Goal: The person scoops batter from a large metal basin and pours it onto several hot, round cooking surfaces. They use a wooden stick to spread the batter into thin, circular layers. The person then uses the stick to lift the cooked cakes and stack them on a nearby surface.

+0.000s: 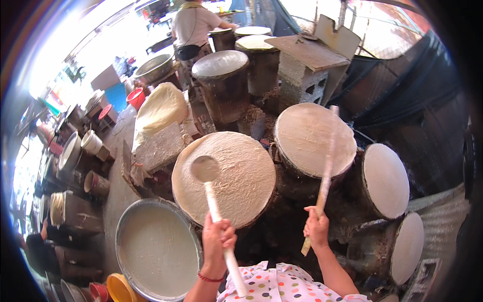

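My left hand [216, 244] is closed round the white handle of a ladle [205, 169]. The ladle's round bowl lies over the pale batter layer [241, 186] that covers a round drum top in front of me. In my right hand [317, 229] is a long, flat wooden stick [329, 151], whitened along its upper length. It slants up across the right side of another pale, coated round top [304, 133]; whether it touches the surface I cannot tell. To the left, a wide metal basin [156, 246] holds milky liquid.
More white-topped drums [386, 181] line the right side. Farther off, a person [193, 25] stands beside several drums [221, 83]. A pale folded sheet [162, 108] lies on a stand left of centre. Dark netting [407, 95] hangs at right; buckets [92, 142] crowd the left.
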A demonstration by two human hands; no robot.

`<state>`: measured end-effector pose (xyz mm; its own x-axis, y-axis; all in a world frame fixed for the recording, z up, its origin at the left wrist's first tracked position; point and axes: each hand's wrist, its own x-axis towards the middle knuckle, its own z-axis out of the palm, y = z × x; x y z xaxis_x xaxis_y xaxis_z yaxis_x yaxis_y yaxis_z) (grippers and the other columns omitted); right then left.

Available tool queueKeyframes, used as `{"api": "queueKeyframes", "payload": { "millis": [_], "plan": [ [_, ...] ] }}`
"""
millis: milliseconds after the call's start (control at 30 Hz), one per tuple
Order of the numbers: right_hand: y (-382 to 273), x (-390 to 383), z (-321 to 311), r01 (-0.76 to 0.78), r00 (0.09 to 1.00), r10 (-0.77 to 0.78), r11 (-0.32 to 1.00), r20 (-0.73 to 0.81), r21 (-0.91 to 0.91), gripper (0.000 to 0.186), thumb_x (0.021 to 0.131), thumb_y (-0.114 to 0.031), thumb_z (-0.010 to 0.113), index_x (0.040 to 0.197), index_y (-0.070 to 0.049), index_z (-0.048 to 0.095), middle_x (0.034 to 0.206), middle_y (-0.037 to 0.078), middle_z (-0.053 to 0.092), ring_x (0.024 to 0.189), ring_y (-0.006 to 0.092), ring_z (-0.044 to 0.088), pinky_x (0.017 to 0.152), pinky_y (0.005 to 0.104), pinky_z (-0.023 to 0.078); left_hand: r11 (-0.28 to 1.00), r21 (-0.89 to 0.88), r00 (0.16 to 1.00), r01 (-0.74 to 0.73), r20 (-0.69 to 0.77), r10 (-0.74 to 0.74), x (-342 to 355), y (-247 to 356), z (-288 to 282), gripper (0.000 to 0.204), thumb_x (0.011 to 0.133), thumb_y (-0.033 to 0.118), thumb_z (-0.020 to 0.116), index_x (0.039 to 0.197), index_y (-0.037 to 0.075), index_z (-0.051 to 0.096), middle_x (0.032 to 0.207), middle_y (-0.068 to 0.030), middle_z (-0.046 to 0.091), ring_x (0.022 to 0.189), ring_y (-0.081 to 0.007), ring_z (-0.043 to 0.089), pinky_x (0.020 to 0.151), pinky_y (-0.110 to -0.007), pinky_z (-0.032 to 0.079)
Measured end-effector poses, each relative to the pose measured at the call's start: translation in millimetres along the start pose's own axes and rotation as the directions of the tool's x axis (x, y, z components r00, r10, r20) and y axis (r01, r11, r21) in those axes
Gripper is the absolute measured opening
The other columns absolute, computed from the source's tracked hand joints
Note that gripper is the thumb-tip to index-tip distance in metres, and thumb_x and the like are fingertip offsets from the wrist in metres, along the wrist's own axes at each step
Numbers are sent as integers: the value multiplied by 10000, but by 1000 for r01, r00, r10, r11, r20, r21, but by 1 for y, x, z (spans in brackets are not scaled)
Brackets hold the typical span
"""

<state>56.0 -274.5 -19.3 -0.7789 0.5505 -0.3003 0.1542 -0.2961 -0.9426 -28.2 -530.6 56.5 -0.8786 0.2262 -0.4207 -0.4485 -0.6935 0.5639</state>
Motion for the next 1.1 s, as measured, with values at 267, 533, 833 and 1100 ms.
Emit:
{"api": "queueKeyframes", "payload": {
  "millis": [267,533,833,1100],
  "plan": [
    [16,35,49,296,915,-65,780,399,-551,439,913,-171,566,1346,-160,497,713,94,582,613,141,545,655,308,477,916,-197,917,-349,-272,291,-32,33,-30,140,947,33,397,1076,78,366,749,-18,397,478,-28,349,330,-143,346],
    [22,57,93,550,814,-27,356,580,-756,511,880,-207,564,1375,-247,442,758,209,626,744,397,627,701,476,511,845,-337,899,-416,-292,326,-41,23,-40,101,987,90,389,1058,22,413,791,-34,398,506,-34,358,325,-157,363],
    [36,17,65,575,754,-221,679,619,-457,433,872,-150,597,1299,-176,533,946,185,670,860,340,658,730,388,536,843,-392,928,-367,-214,305,-24,32,-29,77,975,57,375,1051,55,363,789,-30,397,506,-30,358,331,-142,349],
    [59,-3,98,637,763,-161,354,627,-685,513,848,-233,626,1343,-254,492,647,156,572,595,357,611,558,454,513,857,-360,928,-370,-185,323,-16,48,-42,277,996,92,363,1260,11,388,795,-32,387,517,-25,355,346,-141,373]
  ]
}}
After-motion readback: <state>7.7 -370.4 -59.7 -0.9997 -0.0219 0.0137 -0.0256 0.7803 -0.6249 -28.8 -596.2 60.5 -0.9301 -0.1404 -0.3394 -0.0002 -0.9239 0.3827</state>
